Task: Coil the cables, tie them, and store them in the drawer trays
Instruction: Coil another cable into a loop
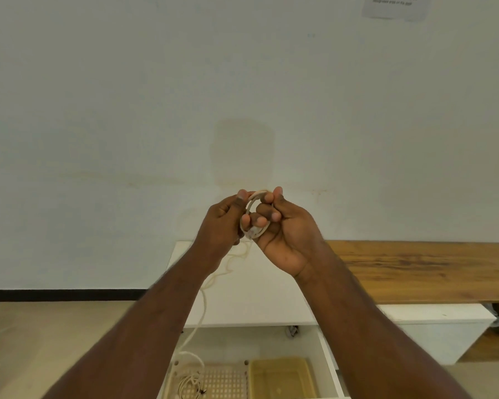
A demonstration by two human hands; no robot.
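Together our left hand and right hand pinch the small loop of cream round cable — holding its turns closed — while slack trails below the grip.

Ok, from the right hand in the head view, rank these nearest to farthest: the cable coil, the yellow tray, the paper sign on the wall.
1. Cable coil: held in the right hand, with the left hand also gripping it.
2. Yellow tray: below the hands, in the open drawer, on its right side.
3. Paper sign: high on the wall, upper right.
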